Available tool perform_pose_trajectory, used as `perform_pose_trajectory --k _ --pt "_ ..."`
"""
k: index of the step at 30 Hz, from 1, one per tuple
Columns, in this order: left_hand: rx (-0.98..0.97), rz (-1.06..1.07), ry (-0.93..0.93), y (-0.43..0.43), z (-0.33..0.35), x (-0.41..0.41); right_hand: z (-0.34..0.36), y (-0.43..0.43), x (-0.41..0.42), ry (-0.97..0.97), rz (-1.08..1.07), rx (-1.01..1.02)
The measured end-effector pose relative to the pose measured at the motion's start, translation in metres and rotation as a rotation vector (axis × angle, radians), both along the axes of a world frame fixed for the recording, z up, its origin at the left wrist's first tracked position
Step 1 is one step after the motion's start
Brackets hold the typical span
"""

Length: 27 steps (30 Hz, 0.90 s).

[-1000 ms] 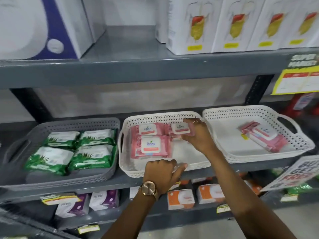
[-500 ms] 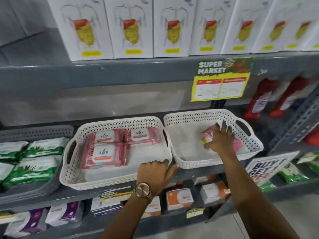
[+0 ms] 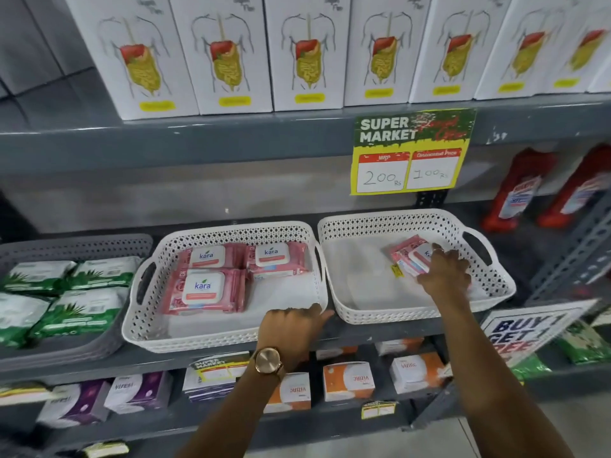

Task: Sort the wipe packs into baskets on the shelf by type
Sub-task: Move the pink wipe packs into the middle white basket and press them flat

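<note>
Three pink wipe packs lie in the middle white basket. My left hand, watch on the wrist, rests on that basket's front rim with its fingers curled. The right white basket holds pink wipe packs at its back right. My right hand lies over them, fingers spread on top; whether it grips one I cannot tell. A grey basket at the left holds several green wipe packs.
White boxes line the upper shelf, above a yellow price sign. Red bottles stand right of the baskets. The lower shelf carries orange-and-white boxes and purple boxes. A "Buy 1 Get 1" sign hangs at the right.
My right hand left the middle basket's pink packs and moved to the packs in the right basket. The view swung right. My left hand stayed on the middle basket's rim.
</note>
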<state>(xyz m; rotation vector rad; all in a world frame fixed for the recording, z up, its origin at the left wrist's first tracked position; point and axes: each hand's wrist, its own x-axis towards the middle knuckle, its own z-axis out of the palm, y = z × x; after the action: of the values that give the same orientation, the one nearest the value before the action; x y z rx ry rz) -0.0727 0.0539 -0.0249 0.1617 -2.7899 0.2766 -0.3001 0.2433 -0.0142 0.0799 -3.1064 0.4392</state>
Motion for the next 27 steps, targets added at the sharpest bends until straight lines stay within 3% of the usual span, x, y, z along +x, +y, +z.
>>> perform_pose_trajectory --k 4,10,12,18,22,27 --pt "0.007 -0.039 0.026 -0.011 0.000 0.009 0.016 -0.012 0.014 0.068 0.074 -0.174" --pt "0.026 -0.023 0.032 -0.053 -0.003 0.043 0.063 -0.073 0.074 0.174 0.431 -0.623" --pt "0.038 0.010 0.058 -0.067 -0.002 0.056 0.075 -0.099 0.096 0.132 0.532 -0.671" --pt "0.089 0.073 0.075 -0.104 -0.002 0.089 0.067 -0.158 0.144 -0.016 0.674 -0.436" --pt "0.107 0.068 0.067 -0.116 -0.003 0.099 0.047 -0.177 0.159 0.004 0.713 -0.186" --pt "0.108 0.038 0.066 -0.118 -0.006 0.097 0.021 -0.180 0.163 -0.031 0.729 -0.054"
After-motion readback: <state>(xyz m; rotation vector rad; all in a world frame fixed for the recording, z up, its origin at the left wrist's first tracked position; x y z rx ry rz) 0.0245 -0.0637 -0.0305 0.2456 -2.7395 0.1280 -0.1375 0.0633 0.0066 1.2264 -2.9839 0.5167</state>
